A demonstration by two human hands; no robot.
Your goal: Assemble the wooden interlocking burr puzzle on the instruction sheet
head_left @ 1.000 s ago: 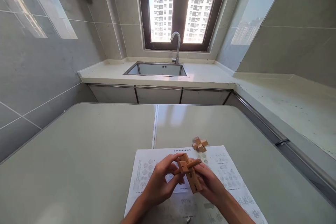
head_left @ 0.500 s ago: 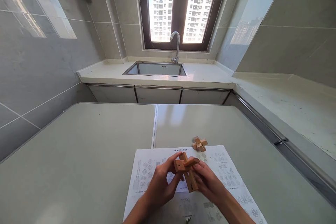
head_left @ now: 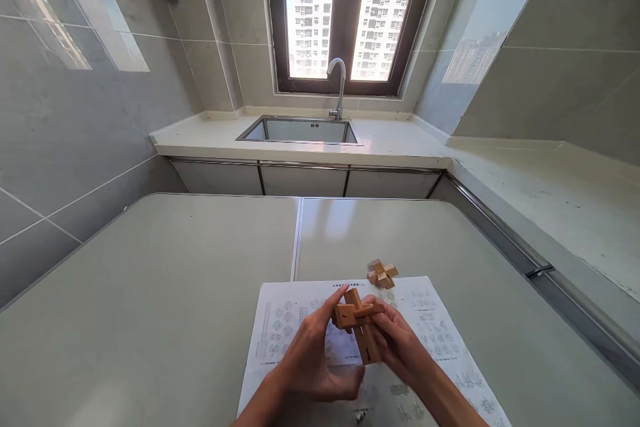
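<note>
Above the printed sheet, a partly joined wooden burr puzzle (head_left: 367,345) of notched brown bars is held up at a tilt. My right hand (head_left: 397,340) grips it from the right, with thumb and fingers at the crossing bar. On the left side, my left hand (head_left: 313,360) has its index finger up against the puzzle's left block. Its thumb is lowered and spread away from the wood; its other fingers are mostly hidden. A second, smaller wooden burr puzzle (head_left: 383,274), lighter in colour, rests just beyond at the sheet's far edge.
The white sheet (head_left: 280,300) with printed puzzle diagrams lies on a pale table (head_left: 150,313) with a centre seam. Past the table are a counter (head_left: 200,137), a sink (head_left: 300,141) and a tap (head_left: 341,90) under a window. A ledge (head_left: 550,193) runs along the right.
My left thumb has come off the puzzle and swung down, opening the hand. The crossing bar has turned slightly in my right fingers. The view has shifted slightly.
</note>
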